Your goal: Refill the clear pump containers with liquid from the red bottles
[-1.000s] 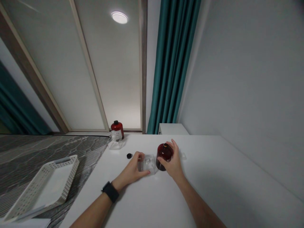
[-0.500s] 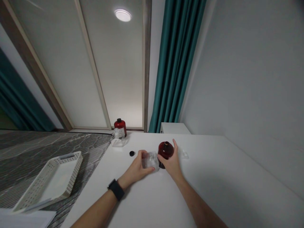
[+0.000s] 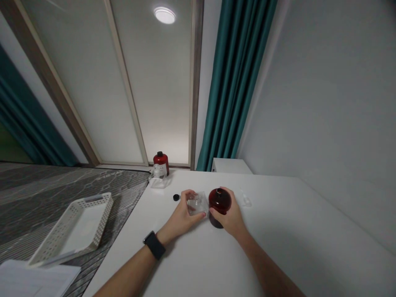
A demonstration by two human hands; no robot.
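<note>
My left hand (image 3: 185, 212) is closed around a clear, transparent container (image 3: 198, 203), thumb in front and fingers behind. Right beside it, my right hand (image 3: 229, 213) grips a dark red bottle (image 3: 219, 199) whose cap is off. The bottle's upper part tilts a little toward me. A small round black cap (image 3: 176, 197) lies on the white table (image 3: 198, 260), left of my left hand. Behind my right hand lies a small clear piece (image 3: 246, 200), too faint to name.
At the table's far left corner stands a second red bottle (image 3: 161, 161) with a black cap and pale label, a clear container (image 3: 159, 181) in front of it. A white perforated basket (image 3: 74, 227) and paper sheets (image 3: 37, 278) are at left. A white cabinet (image 3: 232, 166) stands beyond the table.
The red bottle has come slightly toward me in my right hand and tilts more. My left hand still holds the clear container. The whole view has shifted a little.
</note>
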